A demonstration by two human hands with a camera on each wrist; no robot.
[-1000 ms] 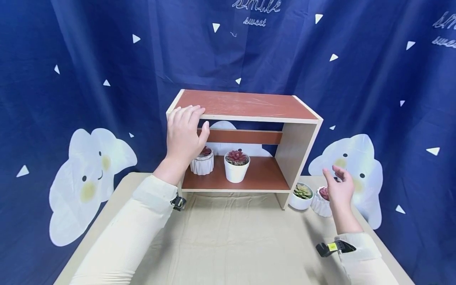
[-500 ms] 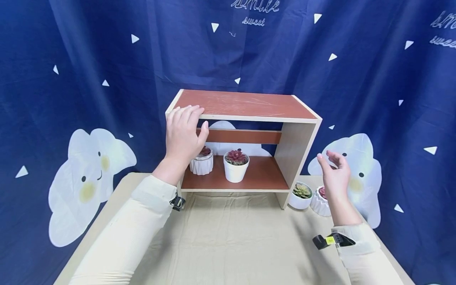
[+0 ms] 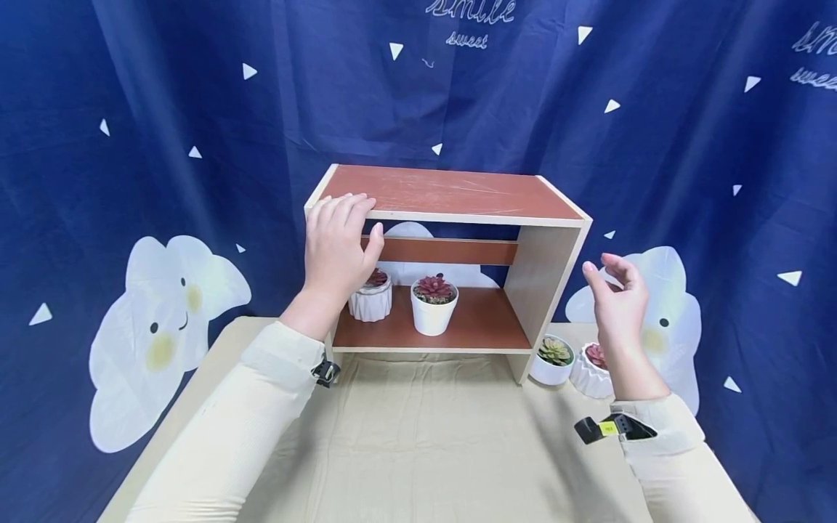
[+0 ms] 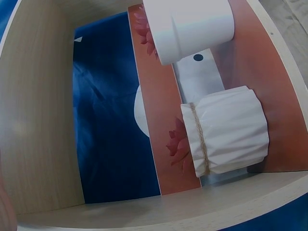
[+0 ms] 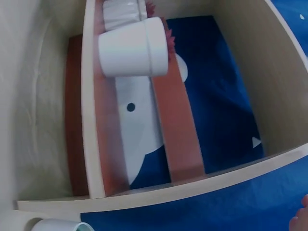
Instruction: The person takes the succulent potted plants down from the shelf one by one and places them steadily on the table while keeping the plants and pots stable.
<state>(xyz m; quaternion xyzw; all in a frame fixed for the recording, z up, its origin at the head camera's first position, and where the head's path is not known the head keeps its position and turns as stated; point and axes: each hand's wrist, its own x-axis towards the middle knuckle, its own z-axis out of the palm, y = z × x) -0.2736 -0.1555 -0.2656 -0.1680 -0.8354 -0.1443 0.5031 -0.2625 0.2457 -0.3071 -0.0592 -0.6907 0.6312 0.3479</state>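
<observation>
My left hand (image 3: pixel 340 243) rests on the front left corner of a small wooden shelf unit (image 3: pixel 451 192), fingers laid over the reddish top board and thumb apart in front. On the lower board stands a smooth white pot with a red succulent (image 3: pixel 434 305). Left of it, partly behind my left hand, is a ribbed white pot (image 3: pixel 370 301); the left wrist view shows twine (image 4: pixel 199 139) round it. My right hand (image 3: pixel 621 305) hovers right of the unit, fingers loosely bent, nothing between them and the thumb.
On the table (image 3: pixel 418 443), beside the unit's right side panel (image 3: pixel 546 283), stand a white pot with a green succulent (image 3: pixel 552 359) and a ribbed white pot with a red one (image 3: pixel 591 372), partly behind my right forearm. A blue curtain (image 3: pixel 196 73) hangs behind.
My right hand has risen, moving up from beside the pots on the right. My left hand and the pots have stayed put.
</observation>
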